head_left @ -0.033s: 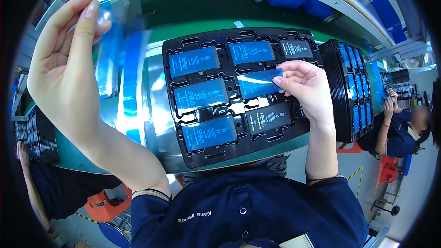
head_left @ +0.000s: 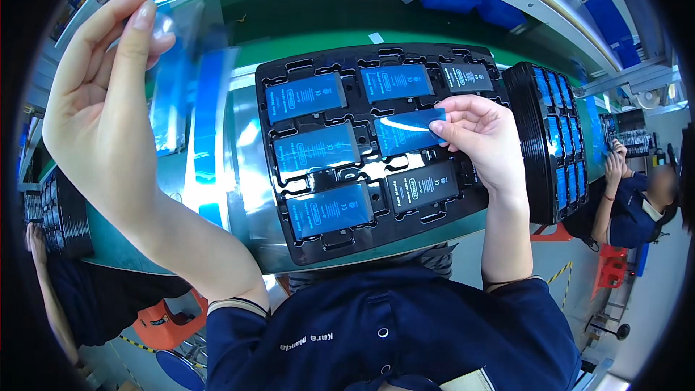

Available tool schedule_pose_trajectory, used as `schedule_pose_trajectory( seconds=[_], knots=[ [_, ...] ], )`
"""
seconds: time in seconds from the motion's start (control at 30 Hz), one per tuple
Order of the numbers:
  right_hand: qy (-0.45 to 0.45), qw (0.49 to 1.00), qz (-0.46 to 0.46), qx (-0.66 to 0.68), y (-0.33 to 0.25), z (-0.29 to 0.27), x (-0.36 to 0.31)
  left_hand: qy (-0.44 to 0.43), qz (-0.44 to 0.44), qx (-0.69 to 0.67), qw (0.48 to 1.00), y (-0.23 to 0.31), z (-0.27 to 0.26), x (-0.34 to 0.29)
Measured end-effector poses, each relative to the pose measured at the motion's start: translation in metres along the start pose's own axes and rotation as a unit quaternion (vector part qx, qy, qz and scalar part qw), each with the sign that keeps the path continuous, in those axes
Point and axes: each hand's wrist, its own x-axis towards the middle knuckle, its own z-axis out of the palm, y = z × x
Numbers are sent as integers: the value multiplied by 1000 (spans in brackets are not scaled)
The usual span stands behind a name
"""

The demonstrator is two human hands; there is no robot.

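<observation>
A black plastic tray [head_left: 326, 250] with moulded pockets lies in front of me, holding flat batteries. Blue film covers the three in its left column, such as the lower left battery [head_left: 329, 210], and the top middle one [head_left: 396, 83]. Bare black faces show on the bottom middle battery [head_left: 423, 187] and the top right one [head_left: 467, 77]. My right hand [head_left: 478, 134] pinches the right end of a blue film [head_left: 405, 132] lying over the centre pocket. Raised at the upper left, my left hand [head_left: 112, 76] is closed on a clear and blue film sheet [head_left: 174, 0] between thumb and fingers.
More blue film strips [head_left: 206, 127] hang or lie beside the tray's left side. A tall stack of black trays [head_left: 532, 145] with blue-covered batteries stands at the right. Co-workers sit on both sides, one [head_left: 641, 206] at far right. Blue bins [head_left: 463, 0] stand beyond the table.
</observation>
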Motion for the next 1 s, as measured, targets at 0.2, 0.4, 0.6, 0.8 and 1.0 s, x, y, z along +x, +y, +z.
schedule_pose_trajectory(
  seconds=[0.2, 0.4, 0.6, 0.8, 1.0],
  knots=[
    [1, 1000, -3, -14, 0, 0, 0, -8, 19, 21, 1000, -1, -2, 1],
    [1, 999, -11, -30, 1, 1, 0, -12, 13, 19, 1000, 0, -3, 0],
    [1, 999, -16, -40, -1, 3, -1, -26, 27, 22, 999, 4, -3, 0],
    [13, 994, -78, -82, 8, 8, -2, -50, 15, 15, 999, 6, -5, -1],
    [73, 916, -249, -307, -2, 21, -9, -245, 25, -39, 968, 16, -4, -8]
  ],
)
